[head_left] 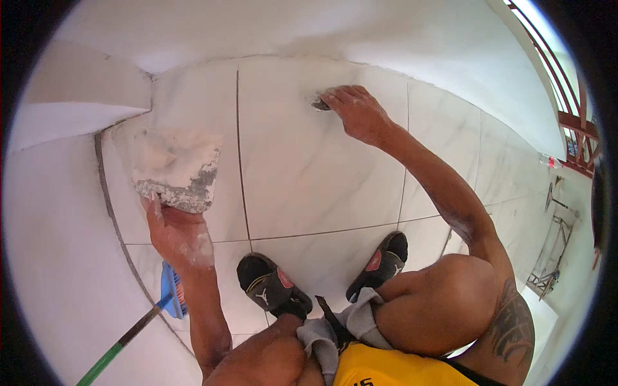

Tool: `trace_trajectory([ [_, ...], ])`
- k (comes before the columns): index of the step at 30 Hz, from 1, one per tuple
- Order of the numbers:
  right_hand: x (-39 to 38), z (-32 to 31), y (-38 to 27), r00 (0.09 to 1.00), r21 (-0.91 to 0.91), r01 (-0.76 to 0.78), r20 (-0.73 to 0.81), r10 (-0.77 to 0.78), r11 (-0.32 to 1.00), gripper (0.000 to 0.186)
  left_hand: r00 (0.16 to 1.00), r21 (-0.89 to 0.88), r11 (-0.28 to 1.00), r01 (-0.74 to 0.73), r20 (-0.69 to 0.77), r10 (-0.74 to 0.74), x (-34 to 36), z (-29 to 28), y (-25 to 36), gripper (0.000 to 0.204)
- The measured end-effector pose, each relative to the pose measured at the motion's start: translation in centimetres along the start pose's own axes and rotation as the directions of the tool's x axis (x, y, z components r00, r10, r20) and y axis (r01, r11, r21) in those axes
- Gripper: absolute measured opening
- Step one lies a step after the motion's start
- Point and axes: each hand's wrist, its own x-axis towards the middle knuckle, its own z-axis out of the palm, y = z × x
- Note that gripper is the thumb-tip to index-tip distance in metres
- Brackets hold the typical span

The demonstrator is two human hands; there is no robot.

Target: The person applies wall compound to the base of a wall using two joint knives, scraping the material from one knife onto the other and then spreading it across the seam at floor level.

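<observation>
My left hand, dusted white, grips a flat square plasterer's blade smeared with pale putty and grey patches, held above the floor at left. Farther forward, my right hand is closed on a small dark object, perhaps a scraper, against the pale marbled tile floor, short of the white wall's base. Its fingers hide most of that object. My two sandalled feet stand on the tiles below.
A white wall curves across the front, with a step at left. A blue broom with a green handle lies by my left arm. At right are a red railing, a bottle and metal frames.
</observation>
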Motion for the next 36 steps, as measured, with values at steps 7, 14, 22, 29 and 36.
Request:
trace_trajectory([
  [7,-1.9,0.0,5.9,0.961,-0.061,-0.197,-0.21,0.18,0.979,0.048,0.997,-0.063,0.997,0.048,0.069,-0.044,-0.2,-0.3,-0.2,0.039],
  [14,-2.7,2.6,7.2,0.968,-0.169,-0.13,-0.233,0.089,0.977,0.049,0.998,-0.027,0.999,0.046,0.039,-0.045,-0.3,-0.2,-0.7,0.041],
  [22,-2.8,3.8,5.5,0.977,-0.216,-0.183,-0.149,0.153,0.959,0.052,0.999,-0.033,0.999,0.043,0.031,-0.042,0.2,-0.3,-1.1,0.041],
  [29,-4.0,0.9,5.2,0.999,-0.108,-0.023,-0.027,0.02,0.994,0.051,0.999,-0.009,1.0,0.02,0.032,-0.019,-0.2,0.6,-0.1,0.04],
  [36,-1.5,1.7,5.9,0.97,-0.146,-0.179,-0.189,0.15,0.973,0.05,0.998,-0.042,0.998,0.035,0.046,-0.033,-0.7,0.3,-0.3,0.038],
])
